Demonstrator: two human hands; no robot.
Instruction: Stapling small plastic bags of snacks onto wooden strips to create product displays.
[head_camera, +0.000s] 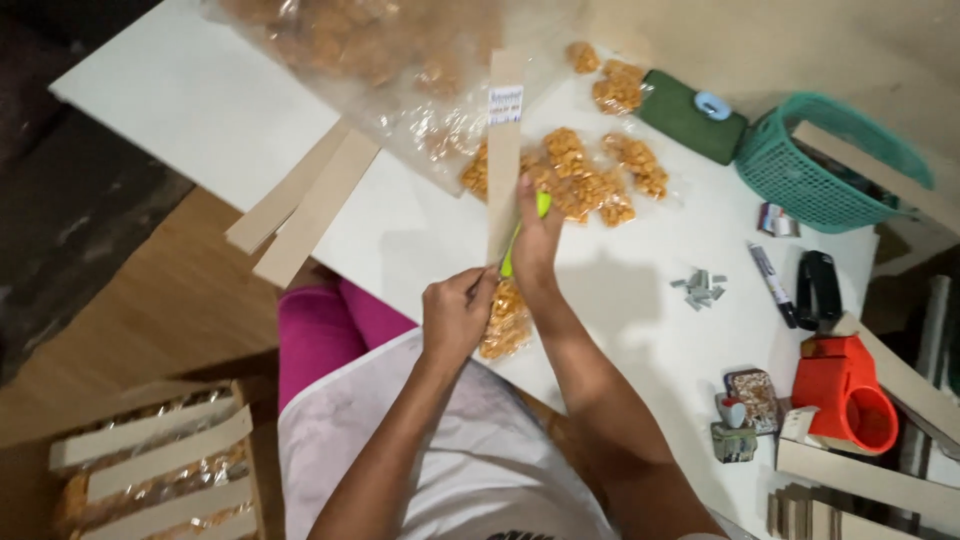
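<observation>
White tabletop (420, 240) fills most of the view, with wooden floor at eight o'clock. At the centre the left hand (455, 315) is closed, pinching the lower end of a long cardboard strip (503, 170) together with a small snack packet (505, 320) that hangs just below it. The right hand (535, 245) is closed around a green stapler (540, 205) — pressed against the strip's edge. Sealed snack packets (590, 175) lie at twelve to one o'clock, beside a big clear bag of snacks (380, 60) at eleven. Two spare cardboard strips (310, 205) rest at ten o'clock. A teal basket (800, 175) sits at two o'clock; a black marker (772, 283), loose staples (698, 288) and an orange tape dispenser (850, 395) — at three to four.
</observation>
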